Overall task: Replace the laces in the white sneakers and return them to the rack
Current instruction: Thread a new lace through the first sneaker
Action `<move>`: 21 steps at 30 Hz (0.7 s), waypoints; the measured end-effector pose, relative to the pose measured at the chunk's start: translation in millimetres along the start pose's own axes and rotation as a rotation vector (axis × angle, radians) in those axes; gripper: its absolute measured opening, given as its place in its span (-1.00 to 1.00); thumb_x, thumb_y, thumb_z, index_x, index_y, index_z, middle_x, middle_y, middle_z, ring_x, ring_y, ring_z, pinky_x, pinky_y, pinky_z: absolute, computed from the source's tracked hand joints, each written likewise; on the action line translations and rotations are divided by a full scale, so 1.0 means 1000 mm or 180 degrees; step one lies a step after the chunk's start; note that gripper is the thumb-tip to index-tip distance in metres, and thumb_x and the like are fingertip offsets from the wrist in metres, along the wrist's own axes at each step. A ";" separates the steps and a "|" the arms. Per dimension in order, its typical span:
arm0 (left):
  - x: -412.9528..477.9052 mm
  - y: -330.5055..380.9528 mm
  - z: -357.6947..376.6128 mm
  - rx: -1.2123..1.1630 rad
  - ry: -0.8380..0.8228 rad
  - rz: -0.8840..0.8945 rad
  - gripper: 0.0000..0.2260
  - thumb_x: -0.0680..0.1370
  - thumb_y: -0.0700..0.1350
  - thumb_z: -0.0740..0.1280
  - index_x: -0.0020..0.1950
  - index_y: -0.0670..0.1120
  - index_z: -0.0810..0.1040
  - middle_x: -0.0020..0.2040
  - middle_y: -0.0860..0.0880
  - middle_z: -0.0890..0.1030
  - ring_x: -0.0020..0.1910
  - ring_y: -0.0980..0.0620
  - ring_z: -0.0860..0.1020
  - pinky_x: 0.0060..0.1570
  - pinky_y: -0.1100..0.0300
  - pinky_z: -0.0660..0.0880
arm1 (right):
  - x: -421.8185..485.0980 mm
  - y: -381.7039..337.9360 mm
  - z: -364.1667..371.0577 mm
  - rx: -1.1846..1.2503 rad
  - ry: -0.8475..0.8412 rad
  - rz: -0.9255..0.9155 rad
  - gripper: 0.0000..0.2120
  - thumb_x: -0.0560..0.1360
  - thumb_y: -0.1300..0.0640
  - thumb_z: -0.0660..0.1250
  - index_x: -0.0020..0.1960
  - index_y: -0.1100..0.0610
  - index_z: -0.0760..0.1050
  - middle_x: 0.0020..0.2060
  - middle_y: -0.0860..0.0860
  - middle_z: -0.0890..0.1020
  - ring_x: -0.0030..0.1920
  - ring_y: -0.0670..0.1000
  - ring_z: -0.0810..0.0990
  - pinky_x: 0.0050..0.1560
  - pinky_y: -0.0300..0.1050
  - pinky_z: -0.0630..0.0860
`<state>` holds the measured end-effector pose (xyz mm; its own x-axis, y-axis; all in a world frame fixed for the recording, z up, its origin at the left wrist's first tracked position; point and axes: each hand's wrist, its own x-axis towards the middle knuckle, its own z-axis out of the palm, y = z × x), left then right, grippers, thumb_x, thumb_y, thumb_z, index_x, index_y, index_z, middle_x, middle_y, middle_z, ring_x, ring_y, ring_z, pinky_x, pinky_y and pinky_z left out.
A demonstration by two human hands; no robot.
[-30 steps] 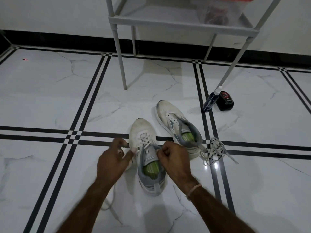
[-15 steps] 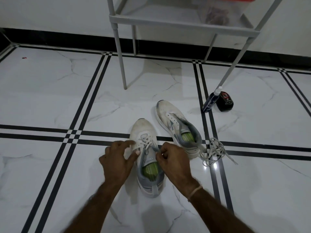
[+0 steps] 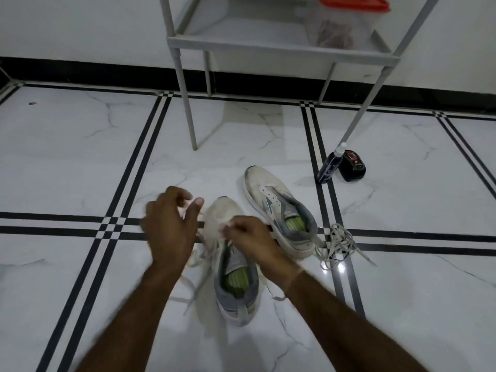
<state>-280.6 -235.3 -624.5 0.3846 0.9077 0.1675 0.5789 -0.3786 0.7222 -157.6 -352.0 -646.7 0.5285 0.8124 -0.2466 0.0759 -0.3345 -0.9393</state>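
Two white sneakers stand on the floor. The near sneaker [image 3: 234, 280] has a grey collar and a green insole, and a white lace [image 3: 197, 257] trails from its left side across the tile. My right hand [image 3: 251, 237] pinches the lace at the sneaker's upper eyelets. My left hand [image 3: 170, 226] is just left of the toe, blurred, fingers curled with the thumb up, and seems to hold a strand of the same lace. The far sneaker [image 3: 273, 205] has bare eyelets. A loose bundle of white lace [image 3: 336, 245] lies to its right.
A grey rack [image 3: 268, 48] stands at the back on thin legs, with a clear container with a red lid [image 3: 346, 25] on its shelf. A dark spray bottle [image 3: 328, 166] and a black tin [image 3: 352, 165] sit by the rack's right leg.
My left hand has swung up and to the left, away from the near sneaker's side. My right hand has shifted slightly forward over the eyelets. More lace now lies left of the shoe.
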 end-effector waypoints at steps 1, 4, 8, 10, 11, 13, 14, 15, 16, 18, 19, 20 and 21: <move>-0.004 -0.004 -0.004 0.0487 0.0398 0.0169 -0.78 0.58 0.15 0.37 -0.07 0.01 0.53 -0.13 0.02 0.56 -0.09 -0.05 0.50 -0.05 -0.05 0.43 | -0.002 -0.001 -0.009 0.0651 0.0080 0.0201 -0.70 0.58 0.13 0.41 -0.32 0.08 0.49 -0.48 -0.13 0.42 -0.43 -0.13 0.38 -0.37 -0.26 0.31; -0.027 -0.005 0.008 -0.0308 -0.0517 0.0488 -0.79 0.62 0.12 0.31 -0.11 0.05 0.60 -0.19 0.15 0.60 -0.11 0.12 0.55 -0.04 0.08 0.51 | -0.004 -0.004 -0.026 0.1396 -0.0180 0.0531 -0.76 0.60 0.05 0.39 -0.22 0.11 0.58 -0.41 -0.04 0.36 -0.40 -0.08 0.31 -0.38 -0.23 0.25; -0.053 -0.001 0.033 -0.1240 -0.1495 0.0171 -0.89 0.60 -0.07 0.39 -0.08 -0.03 0.68 -0.11 0.18 0.67 -0.07 0.26 0.59 -0.06 0.47 0.44 | 0.000 -0.005 -0.032 0.2105 -0.0188 0.0744 -0.78 0.65 0.05 0.30 -0.11 0.11 0.58 -0.39 -0.05 0.34 -0.41 -0.10 0.28 -0.39 -0.22 0.22; -0.048 -0.018 0.030 -0.1952 -0.1123 -0.1113 -0.84 0.64 -0.08 0.34 -0.03 -0.09 0.68 -0.11 0.03 0.70 -0.11 0.16 0.62 -0.08 0.27 0.49 | 0.000 -0.004 -0.044 0.2469 0.0033 0.0799 -0.79 0.67 0.05 0.25 -0.07 0.13 0.53 -0.39 -0.06 0.34 -0.41 -0.11 0.26 -0.41 -0.24 0.20; -0.041 -0.028 0.027 -0.2248 -0.0927 -0.1833 -0.83 0.65 -0.08 0.31 -0.01 -0.10 0.67 -0.08 -0.02 0.70 -0.12 0.11 0.61 -0.13 0.21 0.47 | 0.000 -0.002 -0.048 0.2581 0.0103 0.0834 -0.79 0.67 0.05 0.23 -0.05 0.13 0.52 -0.39 -0.06 0.35 -0.41 -0.12 0.27 -0.42 -0.25 0.22; -0.034 -0.052 0.026 -0.2282 -0.0689 -0.2749 -0.82 0.65 -0.05 0.32 0.05 -0.12 0.65 0.00 -0.11 0.66 -0.11 0.01 0.55 -0.17 0.17 0.41 | -0.001 0.004 -0.053 0.2800 0.0198 0.0914 -0.81 0.68 0.06 0.22 -0.04 0.14 0.51 -0.37 -0.05 0.40 -0.40 -0.12 0.31 -0.41 -0.27 0.28; -0.035 -0.058 0.029 -0.1955 -0.0525 -0.2748 -0.78 0.64 -0.01 0.32 0.10 -0.14 0.62 0.04 -0.13 0.64 -0.07 -0.03 0.54 -0.14 0.13 0.43 | -0.001 0.006 -0.052 0.2808 0.0194 0.0959 -0.82 0.68 0.08 0.23 -0.03 0.14 0.51 -0.34 -0.04 0.44 -0.38 -0.11 0.35 -0.40 -0.28 0.32; -0.038 -0.060 0.031 -0.1443 -0.0265 -0.2326 -0.73 0.62 0.07 0.31 0.12 -0.11 0.59 0.07 -0.12 0.64 -0.02 -0.07 0.55 -0.06 0.07 0.47 | -0.002 0.007 -0.049 0.2711 0.0155 0.1007 -0.83 0.67 0.10 0.24 -0.02 0.15 0.53 -0.31 -0.02 0.49 -0.36 -0.11 0.40 -0.38 -0.29 0.38; -0.041 -0.058 0.033 -0.0904 -0.0041 -0.1597 -0.70 0.60 0.16 0.27 0.11 -0.05 0.55 0.06 -0.08 0.63 0.03 -0.09 0.57 0.01 0.02 0.50 | -0.004 0.008 -0.045 0.2532 0.0075 0.1041 -0.84 0.67 0.13 0.25 -0.01 0.16 0.55 -0.29 0.00 0.54 -0.34 -0.10 0.46 -0.35 -0.28 0.43; -0.045 -0.034 0.036 -0.0516 -0.0257 -0.0181 -0.69 0.58 0.23 0.21 0.14 0.05 0.50 0.04 0.03 0.63 0.05 -0.01 0.58 0.03 0.03 0.52 | -0.006 0.006 -0.036 0.2224 -0.0141 0.1086 -0.85 0.66 0.16 0.27 0.01 0.18 0.59 -0.25 0.03 0.61 -0.30 -0.08 0.53 -0.27 -0.25 0.49; -0.046 -0.020 0.038 -0.0636 -0.0636 0.0143 -0.69 0.59 0.22 0.20 0.18 0.06 0.50 0.04 0.06 0.64 0.04 0.05 0.60 0.03 0.07 0.54 | -0.008 0.004 -0.033 0.2158 -0.0259 0.1080 -0.86 0.66 0.17 0.28 0.02 0.18 0.60 -0.24 0.04 0.62 -0.30 -0.07 0.55 -0.26 -0.24 0.50; -0.046 -0.008 0.040 -0.0750 -0.0997 0.0318 -0.69 0.59 0.22 0.20 0.17 0.07 0.52 0.00 0.09 0.66 0.01 0.10 0.62 0.02 0.09 0.56 | -0.008 0.001 -0.030 0.2148 -0.0368 0.1058 -0.86 0.66 0.16 0.28 0.02 0.17 0.61 -0.25 0.04 0.62 -0.30 -0.07 0.54 -0.25 -0.24 0.50; -0.046 -0.002 0.042 -0.0752 -0.1248 0.0392 -0.72 0.59 0.21 0.20 0.10 0.07 0.56 -0.08 0.10 0.67 -0.06 0.12 0.63 -0.02 0.07 0.59 | -0.008 -0.002 -0.029 0.2190 -0.0422 0.1048 -0.85 0.66 0.15 0.28 0.02 0.16 0.61 -0.26 0.04 0.60 -0.31 -0.07 0.52 -0.27 -0.25 0.49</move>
<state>-268.9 -283.7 -661.8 0.7088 0.7048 0.0284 0.3501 -0.3865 0.8533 -137.1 -371.4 -635.7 0.3237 0.7874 -0.5246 -0.6330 -0.2319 -0.7386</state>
